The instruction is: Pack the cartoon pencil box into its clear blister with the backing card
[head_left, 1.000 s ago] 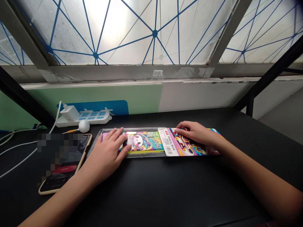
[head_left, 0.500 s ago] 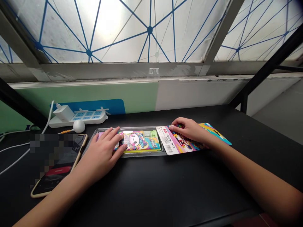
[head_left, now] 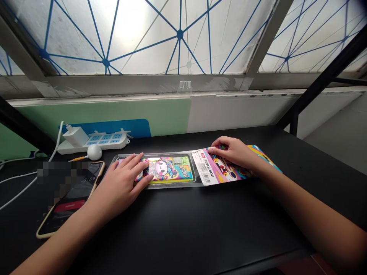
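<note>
A colourful pencil box [head_left: 169, 170] lies in a clear plastic package [head_left: 189, 184] on the black desk [head_left: 186, 225]. My left hand [head_left: 123, 185] rests flat on the box's left end, fingers stretched out. To the right lies the printed card sleeve [head_left: 215, 173] marked "PENCIL BOX", slid partly out of the package. My right hand [head_left: 233, 152] lies on the sleeve with its fingertips pressed on the far edge.
A phone [head_left: 69, 198] in a beige case lies at the left. Behind it are a white power strip [head_left: 99, 140] with a charger, cables and a small white ball [head_left: 94, 151]. A clear cup [head_left: 185, 86] stands on the window ledge. The desk's right end meets a black frame post.
The card sleeve has slid further right out of the clear package under my right hand. My left hand has stayed on the pencil box.
</note>
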Action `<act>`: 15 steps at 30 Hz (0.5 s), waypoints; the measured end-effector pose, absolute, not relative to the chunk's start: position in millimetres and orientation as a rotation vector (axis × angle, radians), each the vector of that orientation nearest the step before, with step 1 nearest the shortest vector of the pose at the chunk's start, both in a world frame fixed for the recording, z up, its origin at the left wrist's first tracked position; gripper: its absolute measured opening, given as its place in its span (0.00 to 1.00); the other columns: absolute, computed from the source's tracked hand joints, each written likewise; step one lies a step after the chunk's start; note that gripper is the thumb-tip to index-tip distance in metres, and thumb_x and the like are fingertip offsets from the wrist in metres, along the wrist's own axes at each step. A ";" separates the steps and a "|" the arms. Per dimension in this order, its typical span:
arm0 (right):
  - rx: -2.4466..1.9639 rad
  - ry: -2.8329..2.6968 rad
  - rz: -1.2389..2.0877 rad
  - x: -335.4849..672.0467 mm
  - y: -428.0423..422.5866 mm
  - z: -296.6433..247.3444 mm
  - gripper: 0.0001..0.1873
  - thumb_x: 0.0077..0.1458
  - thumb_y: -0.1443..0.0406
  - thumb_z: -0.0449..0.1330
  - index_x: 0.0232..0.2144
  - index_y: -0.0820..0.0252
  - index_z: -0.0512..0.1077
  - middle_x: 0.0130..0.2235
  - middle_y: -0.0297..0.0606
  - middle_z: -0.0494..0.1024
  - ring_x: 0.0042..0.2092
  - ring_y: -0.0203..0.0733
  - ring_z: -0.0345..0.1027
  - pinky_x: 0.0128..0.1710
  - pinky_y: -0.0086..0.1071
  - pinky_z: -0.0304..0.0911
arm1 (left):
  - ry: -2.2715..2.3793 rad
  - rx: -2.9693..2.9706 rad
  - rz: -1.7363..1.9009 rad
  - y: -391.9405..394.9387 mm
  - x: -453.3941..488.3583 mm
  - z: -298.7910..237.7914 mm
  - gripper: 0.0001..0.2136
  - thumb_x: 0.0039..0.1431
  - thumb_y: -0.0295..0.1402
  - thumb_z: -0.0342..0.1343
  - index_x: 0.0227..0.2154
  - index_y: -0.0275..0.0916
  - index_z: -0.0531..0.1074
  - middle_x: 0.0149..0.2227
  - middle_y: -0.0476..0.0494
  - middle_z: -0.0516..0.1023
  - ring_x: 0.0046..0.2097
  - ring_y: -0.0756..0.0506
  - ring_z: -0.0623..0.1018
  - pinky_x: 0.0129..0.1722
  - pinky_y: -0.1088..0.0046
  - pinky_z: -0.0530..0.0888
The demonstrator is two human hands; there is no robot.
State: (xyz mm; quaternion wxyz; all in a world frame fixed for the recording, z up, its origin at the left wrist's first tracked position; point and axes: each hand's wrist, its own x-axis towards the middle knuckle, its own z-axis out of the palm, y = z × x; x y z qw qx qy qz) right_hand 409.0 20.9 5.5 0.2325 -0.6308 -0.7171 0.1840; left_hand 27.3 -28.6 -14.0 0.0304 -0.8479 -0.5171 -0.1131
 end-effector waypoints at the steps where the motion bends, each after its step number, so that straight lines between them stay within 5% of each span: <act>1: -1.731 -1.969 0.504 406.1 19.5 5.2 0.22 0.54 0.43 0.62 0.36 0.54 0.78 0.40 0.38 0.82 0.40 0.48 0.74 0.38 0.37 0.65 | -1.581 -2.628 -0.342 -28.7 26.4 -12.9 0.26 0.70 0.52 0.41 0.59 0.45 0.72 0.68 0.39 0.66 0.68 0.32 0.64 0.62 0.44 0.65; 9: -1.731 -2.017 0.613 382.7 10.7 -2.0 0.22 0.58 0.44 0.59 0.36 0.54 0.76 0.40 0.38 0.82 0.40 0.48 0.74 0.37 0.37 0.65 | -1.453 -2.749 -0.287 -43.1 34.4 -4.7 0.24 0.69 0.54 0.45 0.64 0.57 0.67 0.69 0.45 0.65 0.63 0.31 0.70 0.58 0.44 0.68; 15: -1.692 -2.135 0.564 381.6 8.5 -1.4 0.22 0.61 0.44 0.55 0.37 0.54 0.75 0.43 0.40 0.79 0.43 0.48 0.73 0.41 0.39 0.65 | -1.451 -2.901 -0.425 -46.5 39.3 -0.7 0.24 0.71 0.52 0.43 0.64 0.53 0.68 0.69 0.44 0.65 0.63 0.33 0.69 0.63 0.45 0.63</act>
